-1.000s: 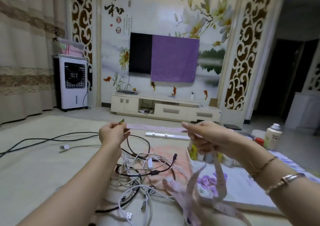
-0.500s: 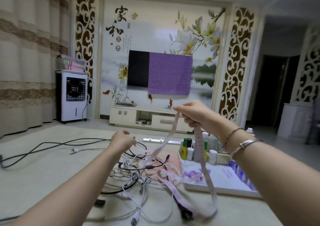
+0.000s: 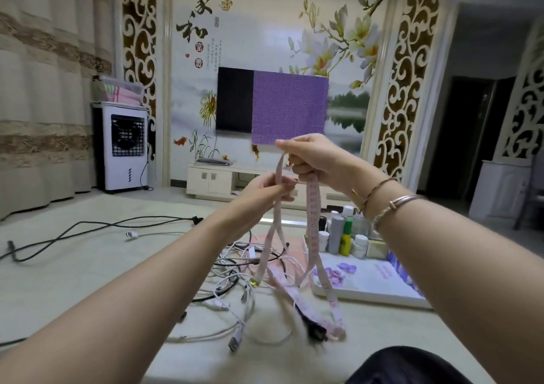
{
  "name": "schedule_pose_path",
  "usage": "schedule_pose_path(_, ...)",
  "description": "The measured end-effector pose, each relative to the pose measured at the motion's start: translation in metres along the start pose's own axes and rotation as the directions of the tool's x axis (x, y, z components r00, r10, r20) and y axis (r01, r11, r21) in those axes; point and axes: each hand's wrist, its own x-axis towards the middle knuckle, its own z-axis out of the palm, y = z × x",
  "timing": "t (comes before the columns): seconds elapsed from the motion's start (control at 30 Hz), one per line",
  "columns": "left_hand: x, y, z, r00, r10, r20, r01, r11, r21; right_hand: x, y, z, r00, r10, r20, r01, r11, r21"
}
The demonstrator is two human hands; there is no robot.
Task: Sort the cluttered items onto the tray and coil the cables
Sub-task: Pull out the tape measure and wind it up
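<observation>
**Inspector:** Right hand [image 3: 316, 160] raised at centre frame, fingers curled and clamped on the top of the measuring tape [image 3: 313, 207]; left hand [image 3: 266, 190] just below it toward 8 o'clock, pinching the same tape where two strands run together; the hands are close, nearly touching.

**Clerk:** And against a second ago?

**Inspector:** Then the tape was stretched level between hands held well apart; now the hands have closed together and the tape hangs doubled in long loops, its lower end trailing to the floor at 6 o'clock; I judge the folding of it under way, not finished.

**Clerk:** The rest of the task's things?

**Inspector:** Cable tangle [image 3: 244, 268] on the floor below the hands, white and black leads crossed, uncoiled; a loose black plug [image 3: 316, 332] at 6 o'clock beside the tape's end; tray [image 3: 368, 296] at 4 o'clock, floral surface, with bottles [image 3: 346, 238] standing along its far edge.

**Clerk:** Consequence?

**Inspector:** The tape is near ready to go to the tray; the cables are wholly outstanding; one black cable [image 3: 88, 230] runs off toward 9 o'clock, well apart from the heap.
</observation>
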Motion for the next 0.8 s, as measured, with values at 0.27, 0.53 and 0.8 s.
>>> schedule_pose_path(0.27, -0.001, -0.011, -0.037, 0.986, -0.064, -0.155, 0.113, 0.935, 0.335, -0.009, 0.023, -0.006, 0.991, 0.131, 0.019, -0.129, 0.988, -0.085)
schedule_pose_path(0.53, -0.009, -0.020, -0.061, 0.940, -0.155, -0.304, 0.257, 0.907, 0.333, 0.004, 0.020, -0.003, 0.993, 0.070, -0.098, -0.059, 0.992, 0.107)
schedule_pose_path(0.8, -0.018, -0.007, -0.044, 0.988, -0.141, -0.066, 0.152, 0.965, 0.215, 0.020, -0.012, 0.013, 0.991, -0.025, -0.130, 0.086, 0.872, 0.482)
